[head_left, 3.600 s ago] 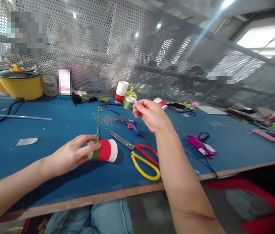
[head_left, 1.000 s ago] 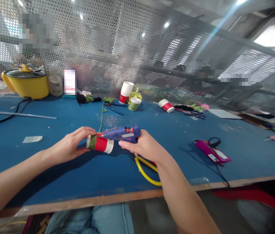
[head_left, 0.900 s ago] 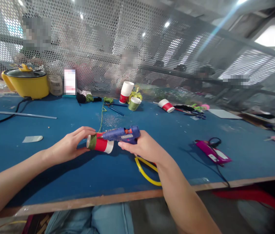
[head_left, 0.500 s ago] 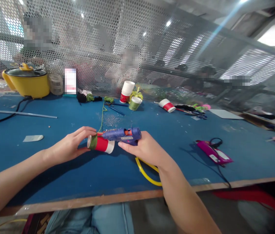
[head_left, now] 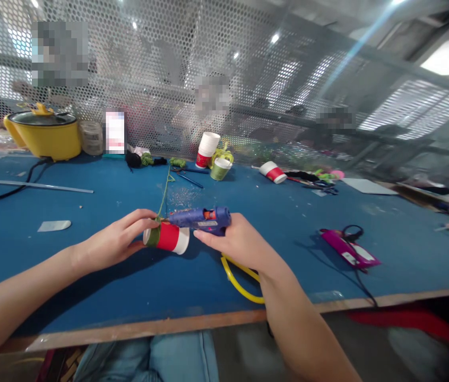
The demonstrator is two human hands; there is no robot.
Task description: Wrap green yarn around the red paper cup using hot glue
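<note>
My left hand (head_left: 123,237) grips the base end of a red and white paper cup (head_left: 169,237), which lies on its side above the blue table. Green yarn (head_left: 153,237) is wrapped around that end of the cup. From there a loose green strand (head_left: 163,199) runs back to a small ball of green yarn (head_left: 177,162). My right hand (head_left: 244,241) is closed around the handle of a blue hot glue gun (head_left: 198,218). The gun's nozzle points left, at the yarn near my left fingertips; whether it touches is hard to tell.
A yellow electric pot (head_left: 45,135), a jar (head_left: 91,138) and a lit phone (head_left: 115,132) stand at the back left. Stacked cups (head_left: 207,146) and a green-wrapped cup (head_left: 221,168) are behind my hands. A yellow tube (head_left: 236,286) lies by my right wrist, a purple packet (head_left: 350,249) farther right.
The cup has turned slightly in my left hand, and its open end sits a little lower and farther right. The glue gun has barely moved.
</note>
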